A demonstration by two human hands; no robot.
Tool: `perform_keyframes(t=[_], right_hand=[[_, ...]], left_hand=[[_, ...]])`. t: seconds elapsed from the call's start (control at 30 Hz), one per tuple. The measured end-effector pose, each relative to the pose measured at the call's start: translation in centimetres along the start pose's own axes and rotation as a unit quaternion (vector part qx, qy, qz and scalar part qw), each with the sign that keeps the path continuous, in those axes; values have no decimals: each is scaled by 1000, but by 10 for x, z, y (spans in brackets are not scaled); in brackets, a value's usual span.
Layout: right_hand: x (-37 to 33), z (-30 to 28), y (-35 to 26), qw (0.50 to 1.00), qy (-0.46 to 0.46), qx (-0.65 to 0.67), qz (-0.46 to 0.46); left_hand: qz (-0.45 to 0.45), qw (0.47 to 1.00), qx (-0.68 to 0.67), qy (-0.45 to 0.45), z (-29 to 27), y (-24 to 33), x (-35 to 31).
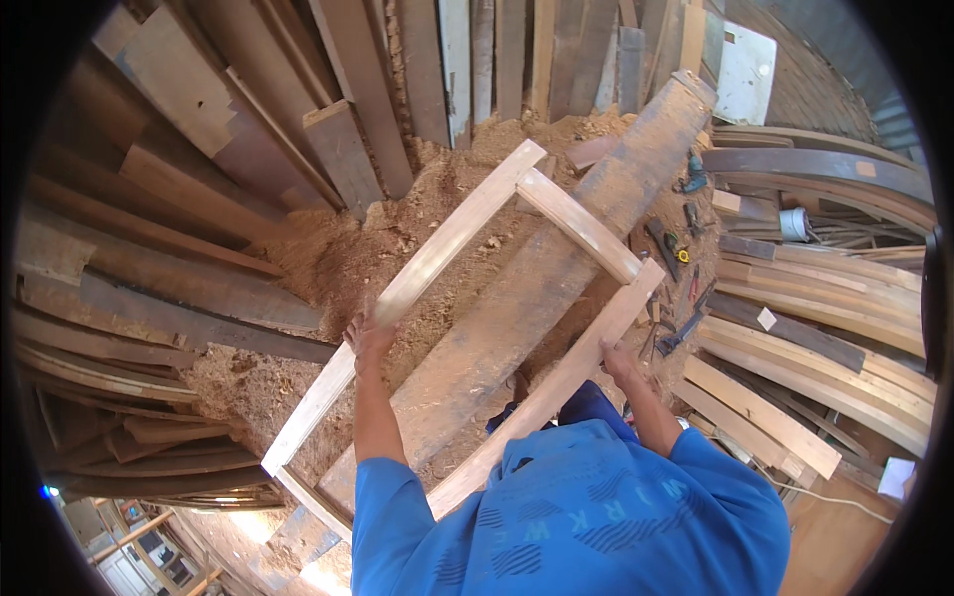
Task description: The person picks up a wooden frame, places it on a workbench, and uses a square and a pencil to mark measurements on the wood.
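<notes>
A rectangular wooden frame (452,230) of pale planed boards lies slantwise in front of me, above a long dusty workbench plank (517,298). My left hand (370,336) is closed around the frame's far long side, near its middle. On the near long board (556,379), my right hand (621,360) grips the edge close to the right corner. A short crosspiece (579,225) joins the two long boards at the upper right end. Another short piece (313,502) joins at the lower left, and my body hides part of the near board there.
Sawdust and shavings (318,258) cover the ground around the bench. Boards lean along the back and left, and stacked planks (815,348) lie at the right. Beside the bench are a drill (693,174), a yellow tape measure (683,255) and several hand tools. A white cable (835,499) runs at lower right.
</notes>
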State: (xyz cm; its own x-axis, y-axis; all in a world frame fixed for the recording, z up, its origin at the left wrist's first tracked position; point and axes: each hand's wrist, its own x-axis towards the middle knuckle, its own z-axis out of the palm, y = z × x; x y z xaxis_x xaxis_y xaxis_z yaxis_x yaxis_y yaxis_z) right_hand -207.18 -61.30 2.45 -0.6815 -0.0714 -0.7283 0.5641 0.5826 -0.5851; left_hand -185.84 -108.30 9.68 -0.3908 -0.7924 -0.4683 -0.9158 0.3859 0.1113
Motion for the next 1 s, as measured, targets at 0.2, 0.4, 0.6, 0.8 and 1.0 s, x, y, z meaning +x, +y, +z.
perform_keyframes(t=[0.2,0.4,0.6,0.8,1.0], right_hand=[[2,-2,3,1000,-22,-9,4],[-4,-3,-3,1000,-23,-9,-11],[-2,-3,1,999,-15,-20,-28],[-4,-3,-3,999,-18,-20,-31],[-8,-3,-9,1000,-9,-23,-13]], left_hand=[[-9,1000,0,-13,3,-2,4],[-17,1000,17,-16,8,-4,11],[-25,999,26,-26,8,-4,11],[-20,999,32,-15,13,-8,15],[-17,999,31,-6,17,-12,18]])
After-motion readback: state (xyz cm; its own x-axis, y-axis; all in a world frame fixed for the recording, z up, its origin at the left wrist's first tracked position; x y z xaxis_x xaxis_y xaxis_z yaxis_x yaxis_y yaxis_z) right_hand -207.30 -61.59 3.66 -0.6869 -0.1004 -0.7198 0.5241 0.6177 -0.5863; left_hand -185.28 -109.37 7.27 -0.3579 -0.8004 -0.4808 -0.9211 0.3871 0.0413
